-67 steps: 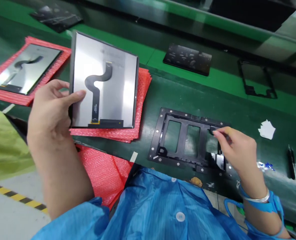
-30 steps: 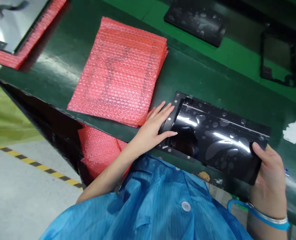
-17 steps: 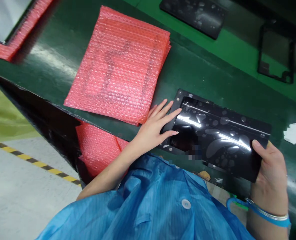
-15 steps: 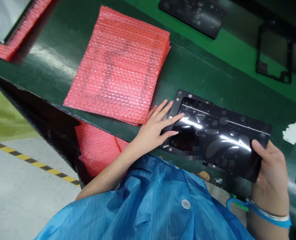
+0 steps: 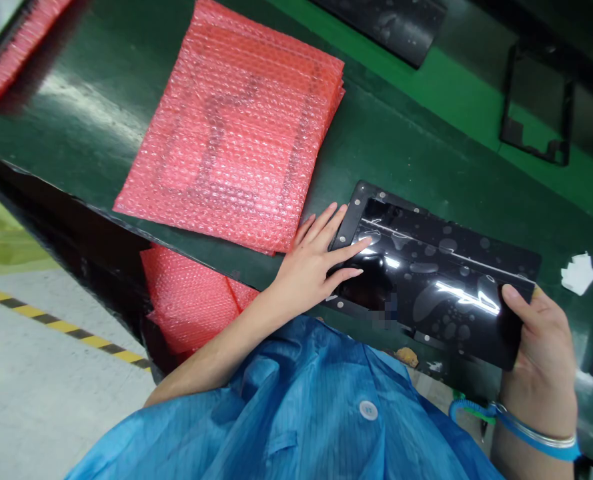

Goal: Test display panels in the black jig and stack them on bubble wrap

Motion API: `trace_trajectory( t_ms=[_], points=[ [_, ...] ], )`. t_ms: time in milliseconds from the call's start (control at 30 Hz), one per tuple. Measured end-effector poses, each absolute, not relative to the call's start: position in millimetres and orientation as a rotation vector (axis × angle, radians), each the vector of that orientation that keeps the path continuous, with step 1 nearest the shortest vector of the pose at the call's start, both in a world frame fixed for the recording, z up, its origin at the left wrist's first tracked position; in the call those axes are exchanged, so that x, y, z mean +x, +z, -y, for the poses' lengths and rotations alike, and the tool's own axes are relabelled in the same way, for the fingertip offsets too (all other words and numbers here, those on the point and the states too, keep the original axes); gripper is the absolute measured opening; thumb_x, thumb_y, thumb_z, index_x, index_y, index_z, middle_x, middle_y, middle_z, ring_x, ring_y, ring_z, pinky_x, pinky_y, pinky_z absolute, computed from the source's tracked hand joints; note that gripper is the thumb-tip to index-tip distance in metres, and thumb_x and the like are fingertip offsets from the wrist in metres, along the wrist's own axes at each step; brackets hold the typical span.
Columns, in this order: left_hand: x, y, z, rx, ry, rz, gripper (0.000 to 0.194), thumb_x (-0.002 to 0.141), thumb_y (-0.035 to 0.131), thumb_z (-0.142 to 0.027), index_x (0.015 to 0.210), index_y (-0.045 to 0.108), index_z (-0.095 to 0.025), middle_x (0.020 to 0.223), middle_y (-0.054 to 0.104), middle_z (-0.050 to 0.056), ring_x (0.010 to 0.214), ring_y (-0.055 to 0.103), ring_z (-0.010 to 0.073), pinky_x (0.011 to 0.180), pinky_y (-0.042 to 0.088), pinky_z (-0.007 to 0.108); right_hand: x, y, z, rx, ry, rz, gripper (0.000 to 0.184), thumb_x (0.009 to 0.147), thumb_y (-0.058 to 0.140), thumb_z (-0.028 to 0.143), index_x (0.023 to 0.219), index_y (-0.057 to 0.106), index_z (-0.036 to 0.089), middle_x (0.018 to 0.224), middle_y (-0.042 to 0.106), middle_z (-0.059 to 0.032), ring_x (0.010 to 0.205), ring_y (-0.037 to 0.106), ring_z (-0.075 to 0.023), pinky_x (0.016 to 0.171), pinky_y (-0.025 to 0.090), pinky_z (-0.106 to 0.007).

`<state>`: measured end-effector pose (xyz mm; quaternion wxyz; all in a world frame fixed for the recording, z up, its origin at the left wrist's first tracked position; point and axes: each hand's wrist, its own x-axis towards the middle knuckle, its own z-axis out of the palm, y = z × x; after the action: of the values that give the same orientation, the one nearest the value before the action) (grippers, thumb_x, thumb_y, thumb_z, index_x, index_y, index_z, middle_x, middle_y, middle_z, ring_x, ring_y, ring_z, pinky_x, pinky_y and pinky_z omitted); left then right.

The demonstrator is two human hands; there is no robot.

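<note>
- Left hand (image 5: 312,261): flat, fingers (image 5: 349,251) stretched out and slightly spread, tips pressing on the left end of the glossy black display panel (image 5: 426,287); nothing pinched.
- Right hand (image 5: 541,340): curled round the panel's right end, thumb on top of the glass, remaining fingers hidden beneath; blue wrist strap (image 5: 516,427) and a thin bracelet at the wrist.
- Display panel: glass side up, strewn with bubble-like marks under a film, lying over the black fixture frame (image 5: 353,207) near the front edge of the desk (image 5: 416,153); left end down on the frame, right end seemingly lifted a little in the grip, though hard to be sure.
- Fixture frame: only its left border and far strip visible, dotted with small silver studs.
- Stack of red bubble-wrap sheets (image 5: 241,127): just left of the frame, close beside the left hand, reaching toward the desk's front edge.
- More red bubble wrap (image 5: 186,297): below the front edge, under the desk.
- Second stack of red wrap (image 5: 6,60): at the far left corner, cut off by the picture's border.
- Another dark panel (image 5: 391,23) and an empty black frame (image 5: 533,100): toward the desk's back edge, well apart from the hands.
- White scrap (image 5: 579,273): near the right edge, beyond the right hand.
- Blue smock (image 5: 301,413): filling the bottom of the view.
</note>
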<state>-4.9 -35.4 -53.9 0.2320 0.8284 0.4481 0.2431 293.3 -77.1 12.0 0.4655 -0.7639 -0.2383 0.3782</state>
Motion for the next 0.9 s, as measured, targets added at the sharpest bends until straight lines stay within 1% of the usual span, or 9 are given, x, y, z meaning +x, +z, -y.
trace_trajectory(
  t_ms=[100, 167, 300, 367, 433, 567, 667, 767, 900],
  points=[
    [-3.1, -52.2, 36.2, 2.255, 0.654, -1.247, 0.044, 0.097, 0.056, -0.046, 0.138, 0.06, -0.031, 0.163, 0.029, 0.013, 0.154, 0.021, 0.0304, 0.119, 0.028, 0.058, 297.7, 12.5, 77.3, -1.918, 0.911, 0.625, 0.043, 0.051, 0.086, 0.043, 0.085, 0.069, 0.024, 0.079, 0.072, -0.0044, 0.071, 0.07, -0.0274, 0.067, 0.056, -0.042],
    [-2.6, -51.8, 36.1, 2.233, 0.657, -1.257, 0.044, 0.097, 0.057, -0.044, 0.139, 0.059, -0.033, 0.164, 0.028, 0.011, 0.154, 0.022, 0.0298, 0.119, 0.028, 0.058, 307.0, 13.4, 74.7, -2.038, 0.884, 0.786, 0.043, 0.056, 0.081, 0.054, 0.085, 0.068, 0.025, 0.081, 0.072, -0.0046, 0.071, 0.067, -0.026, 0.064, 0.052, -0.039],
    [-4.5, -50.4, 35.7, 2.211, 0.636, -1.281, 0.042, 0.097, 0.057, -0.043, 0.138, 0.06, -0.033, 0.164, 0.027, 0.009, 0.153, 0.023, 0.0298, 0.119, 0.029, 0.059, 329.1, 18.7, 59.5, -2.597, 0.702, 1.488, 0.058, 0.067, 0.055, 0.081, 0.052, 0.053, 0.025, 0.053, 0.059, -0.0063, 0.054, 0.053, -0.0238, 0.056, 0.036, -0.037],
    [-3.8, -46.5, 37.2, 2.227, 0.6, -1.322, 0.041, 0.098, 0.057, -0.042, 0.138, 0.06, -0.033, 0.164, 0.028, 0.01, 0.153, 0.024, 0.0306, 0.117, 0.031, 0.059, 335.2, 22.6, 50.2, -2.796, 0.598, 1.741, 0.064, 0.074, 0.042, 0.083, 0.047, 0.048, 0.025, 0.046, 0.052, -0.0063, 0.051, 0.047, -0.0227, 0.056, 0.031, -0.035],
    [3.3, -40.0, 41.4, 2.27, 0.589, -1.396, 0.04, 0.099, 0.055, -0.036, 0.139, 0.059, -0.031, 0.164, 0.027, 0.011, 0.153, 0.023, 0.0323, 0.116, 0.032, 0.061, 338.3, 25.6, 42.5, -2.821, 0.514, 1.798, 0.063, 0.081, 0.036, 0.078, 0.051, 0.052, 0.025, 0.05, 0.055, -0.0054, 0.054, 0.047, -0.0217, 0.057, 0.029, -0.034],
    [47.8, -28.4, 58.5, 2.472, 0.63, -1.215, 0.047, 0.096, 0.051, -0.016, 0.144, 0.053, -0.02, 0.164, 0.026, 0.015, 0.154, 0.019, 0.0315, 0.119, 0.029, 0.056, 346.7, 20.4, 30.0, -2.562, 0.461, 1.623, 0.06, 0.078, 0.043, 0.08, 0.06, 0.052, 0.023, 0.056, 0.057, -0.0039, 0.057, 0.048, -0.0181, 0.059, 0.029, -0.032],
    [95.6, -29.2, 74.6, 2.626, 0.529, -0.757, 0.051, 0.095, 0.058, -0.026, 0.144, 0.053, -0.016, 0.161, 0.033, 0.014, 0.152, 0.026, 0.0301, 0.122, 0.028, 0.049, 357.7, 7.6, 17.9, -2.409, 0.556, 1.562, 0.063, 0.073, 0.05, 0.084, 0.066, 0.052, 0.021, 0.061, 0.058, -0.0028, 0.058, 0.049, -0.0155, 0.059, 0.031, -0.03],
    [129.8, -36.9, 84.4, 2.736, 0.406, -0.591, 0.059, 0.094, 0.061, -0.043, 0.144, 0.053, -0.013, 0.159, 0.038, 0.013, 0.149, 0.033, 0.0306, 0.122, 0.03, 0.047, 365.2, -3.0, 5.9, -2.374, 0.573, 1.585, 0.062, 0.066, 0.065, 0.08, 0.062, 0.046, 0.021, 0.06, 0.053, -0.0002, 0.056, 0.042, -0.0125, 0.057, 0.028, -0.029],
    [143.4, -44.9, 86.7, 2.837, 0.418, -0.607, 0.05, 0.1, 0.051, -0.04, 0.14, 0.058, -0.011, 0.155, 0.044, 0.012, 0.145, 0.039, 0.0312, 0.119, 0.034, 0.046, 365.9, -8.8, -1.9, -2.469, 0.519, 1.624, 0.062, 0.065, 0.075, 0.072, 0.059, 0.039, 0.022, 0.053, 0.045, 0.0028, 0.053, 0.034, -0.0111, 0.056, 0.023, -0.03]
  ],
)
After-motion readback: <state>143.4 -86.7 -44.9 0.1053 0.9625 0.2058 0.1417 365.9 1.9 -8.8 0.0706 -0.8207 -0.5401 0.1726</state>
